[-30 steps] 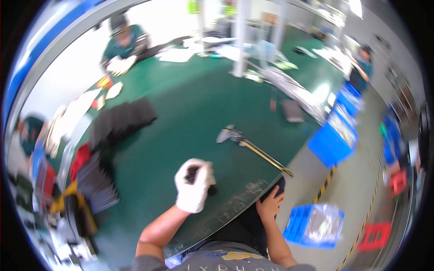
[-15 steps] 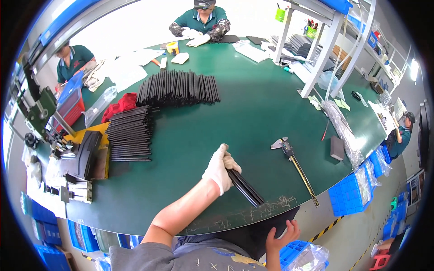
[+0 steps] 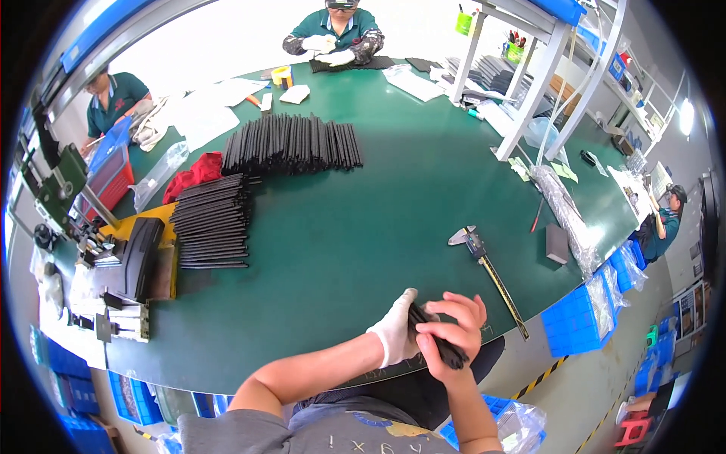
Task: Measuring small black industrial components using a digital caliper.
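Clutching blk rods (image 3: 448,351) w/ gloved L grip (image 3: 395,331), R grip (image 3: 463,337) curled at them, hold unclear.

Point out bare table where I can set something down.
The widest bare patch of green table lies beyond the held rods, between the lower rod stack and the caliper. Another lies between the upper rod row and the shelf leg. Crowded: the left end, around the red cloth and black block; the right rear too.

Brightly lit, with a glowing white tube lamp (image 3: 687,117) at far right. Washes out to plain white beyond the far edge of the glossy dark green tabletop (image 3: 333,234); glares near its right edge. Looks mostly sharp, bending strongly toward black, rounded corners.
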Motion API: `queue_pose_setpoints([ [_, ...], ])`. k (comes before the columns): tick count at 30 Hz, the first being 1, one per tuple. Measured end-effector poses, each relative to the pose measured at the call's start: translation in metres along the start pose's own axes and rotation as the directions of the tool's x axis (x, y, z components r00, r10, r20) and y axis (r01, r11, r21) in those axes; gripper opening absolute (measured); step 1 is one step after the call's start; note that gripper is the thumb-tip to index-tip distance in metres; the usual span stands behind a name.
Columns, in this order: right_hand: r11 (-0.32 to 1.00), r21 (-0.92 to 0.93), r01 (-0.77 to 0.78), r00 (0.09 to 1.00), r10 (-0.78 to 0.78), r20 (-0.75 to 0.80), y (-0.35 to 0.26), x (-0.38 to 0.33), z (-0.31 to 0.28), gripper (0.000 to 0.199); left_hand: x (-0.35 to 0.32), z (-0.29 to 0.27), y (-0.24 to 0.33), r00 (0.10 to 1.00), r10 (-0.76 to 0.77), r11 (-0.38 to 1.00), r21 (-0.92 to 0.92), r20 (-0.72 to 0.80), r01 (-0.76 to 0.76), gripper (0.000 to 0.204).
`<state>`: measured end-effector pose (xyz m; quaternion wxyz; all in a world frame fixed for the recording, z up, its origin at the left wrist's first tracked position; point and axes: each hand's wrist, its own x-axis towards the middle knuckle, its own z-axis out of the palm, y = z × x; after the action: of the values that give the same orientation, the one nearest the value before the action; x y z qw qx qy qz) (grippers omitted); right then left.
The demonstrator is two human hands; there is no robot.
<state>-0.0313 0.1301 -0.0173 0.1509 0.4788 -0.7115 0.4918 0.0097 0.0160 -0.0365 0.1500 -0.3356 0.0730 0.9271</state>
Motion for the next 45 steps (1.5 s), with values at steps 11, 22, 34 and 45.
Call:
queue_pose_setpoints([
  [11,0.998,0.038,-0.051,0.995,0.047,0.086,0.016,0.063,0.02,0.011,-0.021,0.007,0.061,0.203,0.388,-0.653,0.424,0.899,-0.628,0.04],
  [22,0.881,0.024,-0.472,0.875,0.465,0.134,0.103,0.047,-0.021,0.072,0.012,0.008,0.052,0.435,0.609,0.179,0.419,0.663,-0.89,0.005],
  [34,0.659,-0.682,-0.317,0.934,0.341,-0.105,0.17,0.026,-0.006,0.035,-0.023,0.026,0.043,0.516,0.381,0.065,0.534,0.767,-0.843,0.007],
  [45,0.664,-0.511,-0.546,0.79,0.611,-0.048,0.085,0.052,-0.088,0.039,-0.023,0.023,0.04,0.49,0.501,0.197,0.458,0.713,-0.867,0.013],
])
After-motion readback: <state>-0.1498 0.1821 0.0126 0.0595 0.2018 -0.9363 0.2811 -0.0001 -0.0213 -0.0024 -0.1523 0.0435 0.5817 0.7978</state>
